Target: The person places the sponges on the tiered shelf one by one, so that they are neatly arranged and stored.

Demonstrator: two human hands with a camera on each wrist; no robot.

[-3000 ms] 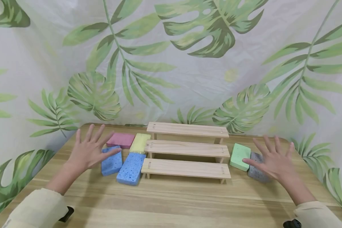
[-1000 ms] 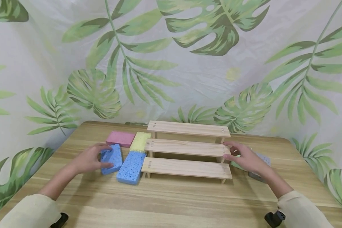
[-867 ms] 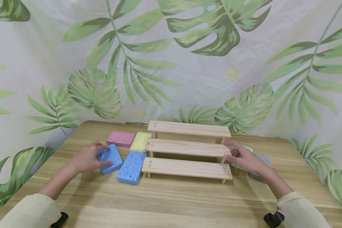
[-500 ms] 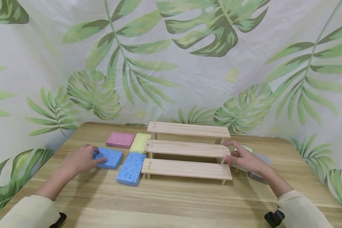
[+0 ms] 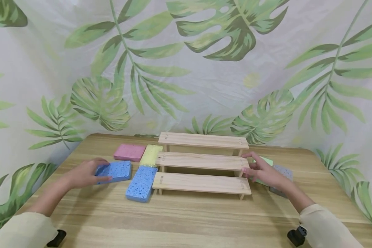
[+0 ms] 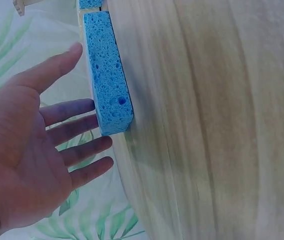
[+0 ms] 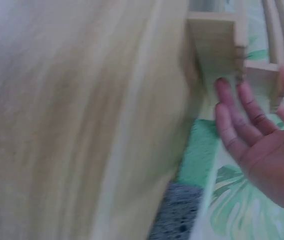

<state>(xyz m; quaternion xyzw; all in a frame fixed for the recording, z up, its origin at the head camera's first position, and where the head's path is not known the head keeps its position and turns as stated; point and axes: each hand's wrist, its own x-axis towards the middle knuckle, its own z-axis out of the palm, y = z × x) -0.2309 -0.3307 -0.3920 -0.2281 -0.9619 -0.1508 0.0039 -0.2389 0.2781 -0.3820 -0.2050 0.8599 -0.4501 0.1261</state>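
Note:
My left hand (image 5: 83, 173) is at the left end of a blue sponge (image 5: 119, 171) lying on the table. In the left wrist view the fingers are nearly straight, their tips at the sponge's side, while the thumb stands apart from it. A second, upright-lying blue sponge (image 5: 141, 183) is just to the right. My right hand (image 5: 266, 174) holds the right end of the middle tier of a three-tier wooden stand (image 5: 201, 161), thumb at the front edge and index finger at the back. Its other fingers reach below that tier, as the right wrist view shows.
Behind the blue sponges lie a pink sponge (image 5: 129, 152) and a yellow sponge (image 5: 151, 155), the yellow one close against the stand. Beyond the right hand are a green sponge (image 5: 268, 161) and a grey sponge (image 5: 283, 172), partly covered. A leaf-print cloth (image 5: 210, 86) hangs behind the wooden table (image 5: 186, 220).
Both hands have come down from above the table. The left hand has slid and turned the blue sponge leftward, away from the other blue one. The right hand has stayed at the stand lately.

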